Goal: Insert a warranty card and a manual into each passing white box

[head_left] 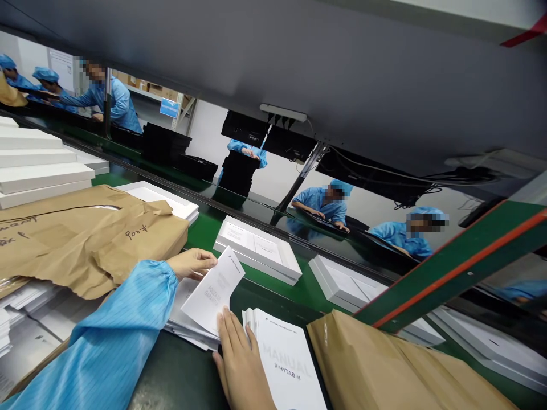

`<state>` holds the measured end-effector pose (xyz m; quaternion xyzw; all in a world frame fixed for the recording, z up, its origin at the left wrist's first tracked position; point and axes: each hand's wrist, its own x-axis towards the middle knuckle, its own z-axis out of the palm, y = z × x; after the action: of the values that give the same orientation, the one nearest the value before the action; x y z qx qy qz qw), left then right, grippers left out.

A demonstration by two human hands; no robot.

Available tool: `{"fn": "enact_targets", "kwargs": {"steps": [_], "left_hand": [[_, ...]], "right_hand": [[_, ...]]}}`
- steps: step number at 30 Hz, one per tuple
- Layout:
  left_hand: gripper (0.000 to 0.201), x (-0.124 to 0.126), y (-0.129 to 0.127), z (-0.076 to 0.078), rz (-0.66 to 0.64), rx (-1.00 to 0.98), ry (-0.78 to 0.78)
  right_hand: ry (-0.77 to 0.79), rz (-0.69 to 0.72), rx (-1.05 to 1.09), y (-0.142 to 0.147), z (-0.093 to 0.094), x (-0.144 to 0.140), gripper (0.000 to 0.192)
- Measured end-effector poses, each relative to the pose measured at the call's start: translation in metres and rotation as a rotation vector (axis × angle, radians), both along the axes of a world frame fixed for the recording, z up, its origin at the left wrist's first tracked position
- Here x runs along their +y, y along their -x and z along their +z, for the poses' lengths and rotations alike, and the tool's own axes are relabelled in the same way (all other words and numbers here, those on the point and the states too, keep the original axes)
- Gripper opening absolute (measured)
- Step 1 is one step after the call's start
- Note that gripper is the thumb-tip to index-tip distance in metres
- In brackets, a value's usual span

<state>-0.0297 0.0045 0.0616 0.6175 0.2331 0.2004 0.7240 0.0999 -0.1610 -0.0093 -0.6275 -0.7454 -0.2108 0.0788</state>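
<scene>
A white printed leaflet point(220, 282) is lifted at a tilt above a loose pile of similar leaflets point(182, 299). My left hand point(192, 263) pinches its upper left edge between thumb and fingers. Flat and with fingers stretched out, my right hand point(241, 356) touches the leaflet's lower right corner with its fingertips. Just right of that hand stands a stack of white manuals point(286, 359), the top one marked MANUAL and HYTAB. The hand partly covers the stack's left edge.
Brown paper parcels lie at left point(141, 245) and right point(384, 364). White boxes point(258, 250) line the green conveyor belt point(205, 228), with more box lids stacked point(38, 165) at far left. A green slanted post point(453, 267) crosses the right side. Co-workers in blue sit beyond.
</scene>
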Motion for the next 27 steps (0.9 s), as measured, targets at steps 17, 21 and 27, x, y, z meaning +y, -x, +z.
{"fn": "enact_targets", "kwargs": {"steps": [17, 21, 27], "left_hand": [[0.029, 0.005, -0.011, -0.01, 0.233, 0.026, -0.232], [0.057, 0.007, -0.016, -0.022, 0.404, 0.11, -0.567], [0.034, -0.008, -0.014, -0.007, 0.524, 0.232, -0.861]], "right_hand": [[-0.044, 0.018, 0.025, -0.002, -0.003, 0.001, 0.043], [-0.017, 0.004, 0.034, -0.002, -0.002, 0.001, 0.042], [0.038, -0.023, 0.08, 0.003, 0.0, 0.0, 0.042]]}}
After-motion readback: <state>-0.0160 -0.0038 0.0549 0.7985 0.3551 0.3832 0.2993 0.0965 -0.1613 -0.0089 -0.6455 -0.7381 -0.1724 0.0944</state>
